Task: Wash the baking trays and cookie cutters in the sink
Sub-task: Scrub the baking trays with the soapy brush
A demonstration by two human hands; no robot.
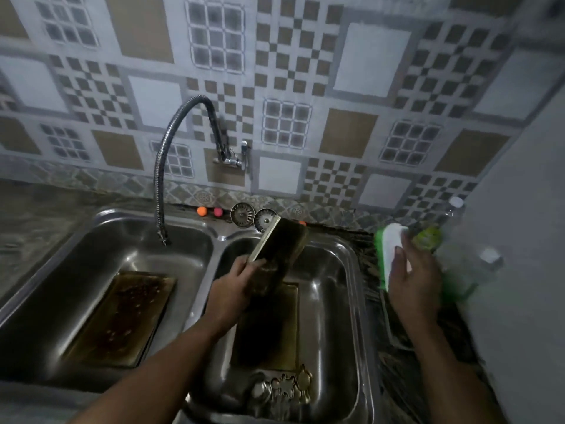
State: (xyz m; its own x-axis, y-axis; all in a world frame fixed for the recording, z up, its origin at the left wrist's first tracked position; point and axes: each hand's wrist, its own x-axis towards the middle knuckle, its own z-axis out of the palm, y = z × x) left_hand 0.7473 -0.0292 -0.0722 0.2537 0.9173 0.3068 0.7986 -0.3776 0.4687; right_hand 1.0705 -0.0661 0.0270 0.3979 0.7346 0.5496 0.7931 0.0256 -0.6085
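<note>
Cutters (284, 387) lie at the near end of the right basin (342, 301), just beside a flat tray (275, 341). Above it our left hand (235, 286) grips a second tray (281, 249), tilted. A third tray (122, 316) lies in the left basin (91, 255). Our right hand (412, 276) rests on a brush (389, 249) right of the sink; through the blur we cannot tell whether it grips.

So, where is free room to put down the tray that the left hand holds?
Bare steel in the left basin behind its flat tray, and the counter left of it. The right basin is crowded: dark tray, cookie cutters.
</note>
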